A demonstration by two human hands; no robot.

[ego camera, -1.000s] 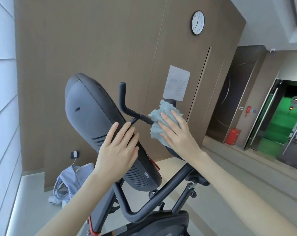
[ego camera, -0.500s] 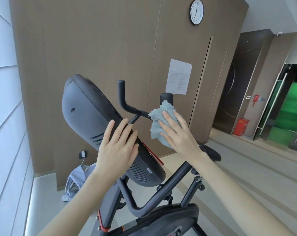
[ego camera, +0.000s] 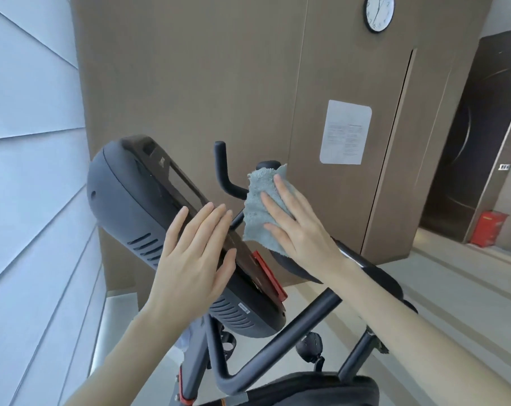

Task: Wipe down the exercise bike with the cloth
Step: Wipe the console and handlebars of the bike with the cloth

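The black exercise bike fills the lower middle of the head view. Its big dark console (ego camera: pixel 137 206) tilts up to the left, with a red tab at its lower end. My left hand (ego camera: pixel 195 259) lies flat with straight fingers on the console's edge. My right hand (ego camera: pixel 298 227) presses a light blue fluffy cloth (ego camera: pixel 258 212) with straight fingers against the black handlebar (ego camera: pixel 223 174), just right of the console. The cloth hides the handlebar's middle part. The frame tube (ego camera: pixel 277 341) runs down below my arms.
A brown panelled wall stands close behind the bike, with a paper notice (ego camera: pixel 345 131) and a round clock (ego camera: pixel 378 11). Pale wall panels run along the left. A dark door and a red box (ego camera: pixel 488 227) are at the right, with open floor beyond.
The view has swung so the console's screen side shows. My right hand has slid the cloth up along the handlebar. My left hand stays on the console.
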